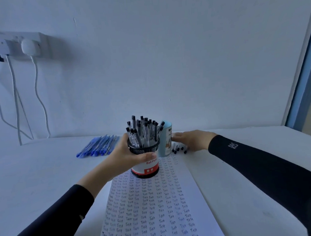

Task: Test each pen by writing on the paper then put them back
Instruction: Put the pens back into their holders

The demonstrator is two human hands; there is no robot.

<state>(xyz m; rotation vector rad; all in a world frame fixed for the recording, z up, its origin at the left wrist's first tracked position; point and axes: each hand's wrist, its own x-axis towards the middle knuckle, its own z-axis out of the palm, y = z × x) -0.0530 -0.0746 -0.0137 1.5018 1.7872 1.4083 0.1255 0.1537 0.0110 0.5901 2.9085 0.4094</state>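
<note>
My left hand [128, 155] grips a black mesh pen holder [145, 168] with a red and white "Ball Pen" label. The holder stands on the far end of the paper [150, 206] and is packed with several black-capped pens [143, 132]. The paper is covered with rows of the handwritten word "Test". My right hand [190, 139] reaches behind a light blue cup [165, 140], fingers stretched flat over several loose black-capped pens [179, 149] lying on the table. Whether it holds one is hidden.
A row of blue pens [98, 146] lies at the back left of the white table [45, 168]. A wall socket [21, 43] with white cables hangs at the upper left. A window frame [304, 92] runs down the right edge.
</note>
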